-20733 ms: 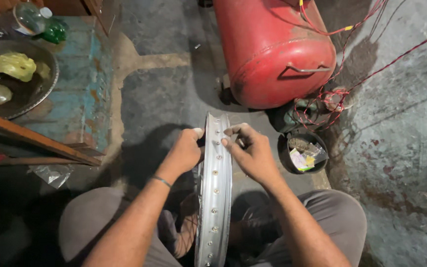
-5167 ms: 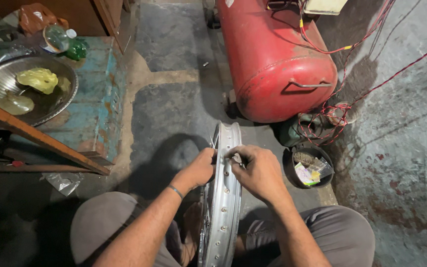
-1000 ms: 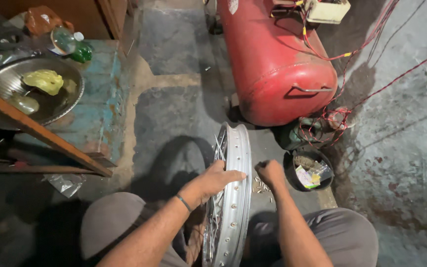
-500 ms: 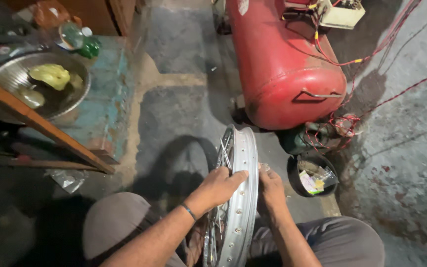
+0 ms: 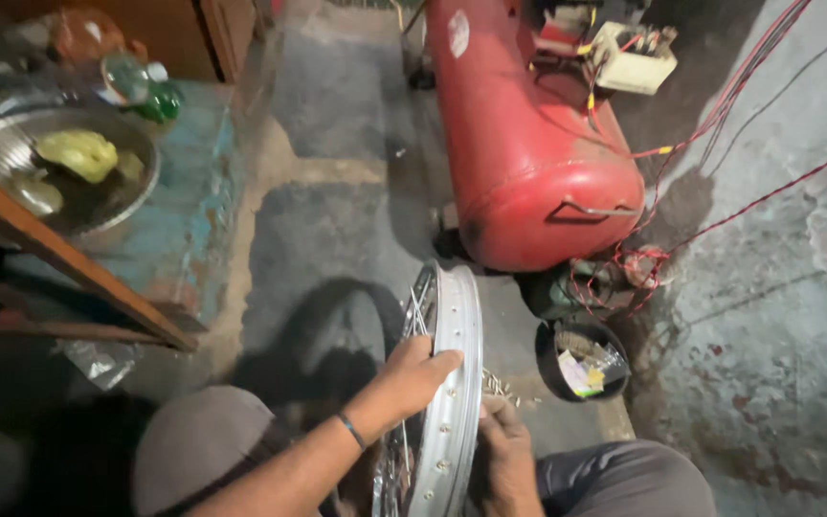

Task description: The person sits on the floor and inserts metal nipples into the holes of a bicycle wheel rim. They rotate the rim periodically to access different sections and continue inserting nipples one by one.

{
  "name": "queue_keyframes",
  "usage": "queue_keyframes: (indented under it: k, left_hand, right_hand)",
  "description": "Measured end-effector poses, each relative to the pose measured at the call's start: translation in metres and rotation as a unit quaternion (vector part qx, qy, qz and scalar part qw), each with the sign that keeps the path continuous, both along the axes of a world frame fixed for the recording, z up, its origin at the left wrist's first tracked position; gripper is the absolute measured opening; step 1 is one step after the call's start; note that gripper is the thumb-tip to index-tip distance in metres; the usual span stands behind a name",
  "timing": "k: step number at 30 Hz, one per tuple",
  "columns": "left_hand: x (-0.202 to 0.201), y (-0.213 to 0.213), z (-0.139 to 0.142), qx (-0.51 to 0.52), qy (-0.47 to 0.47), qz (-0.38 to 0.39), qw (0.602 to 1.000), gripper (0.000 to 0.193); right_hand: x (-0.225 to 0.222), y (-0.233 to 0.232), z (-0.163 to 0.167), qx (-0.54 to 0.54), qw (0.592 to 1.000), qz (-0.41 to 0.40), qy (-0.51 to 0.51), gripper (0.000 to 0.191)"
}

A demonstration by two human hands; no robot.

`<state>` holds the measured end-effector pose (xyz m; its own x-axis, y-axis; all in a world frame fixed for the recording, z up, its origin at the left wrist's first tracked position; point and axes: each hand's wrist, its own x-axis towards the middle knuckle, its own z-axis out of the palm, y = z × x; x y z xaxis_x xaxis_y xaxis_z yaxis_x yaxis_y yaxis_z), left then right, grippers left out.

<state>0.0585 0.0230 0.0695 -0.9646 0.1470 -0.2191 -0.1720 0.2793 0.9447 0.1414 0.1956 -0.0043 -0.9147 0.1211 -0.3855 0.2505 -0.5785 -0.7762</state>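
Upright between the person's knees stands a silver wheel rim on the concrete floor. Left hand curls over its top edge, gripping it. Right hand is low beside the rim, fingers closed on small metal spoke nipples. Black bowl of parts sits just right, red air tank beyond it. Metal basin lies on the blue surface to the left.

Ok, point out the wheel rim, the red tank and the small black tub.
wheel rim [image 5: 456,383], head view, outer band.
red tank [image 5: 519,144], head view, curved side.
small black tub [image 5: 549,369], head view, left rim.
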Motion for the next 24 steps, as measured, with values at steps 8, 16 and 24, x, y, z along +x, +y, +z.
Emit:
queue_keyframes:
  k: [8, 16, 24]
  left_hand:
    - [-0.005, -0.004, -0.035, -0.129, 0.102, -0.049, 0.985, 0.054]
    - [0.001, -0.001, -0.016, -0.049, -0.027, 0.007, 0.998, 0.056]
    - [0.006, 0.001, -0.005, 0.154, -0.053, 0.013, 0.987, 0.043]
  right_hand:
    - [-0.028, 0.030, 0.011, 0.136, 0.985, 0.100, 0.047, 0.011]
    - [-0.023, 0.019, 0.040, 0.113, 0.987, 0.111, 0.031, 0.016]
    - [-0.001, -0.002, 0.035, -0.001, 0.998, 0.060, 0.003, 0.014]
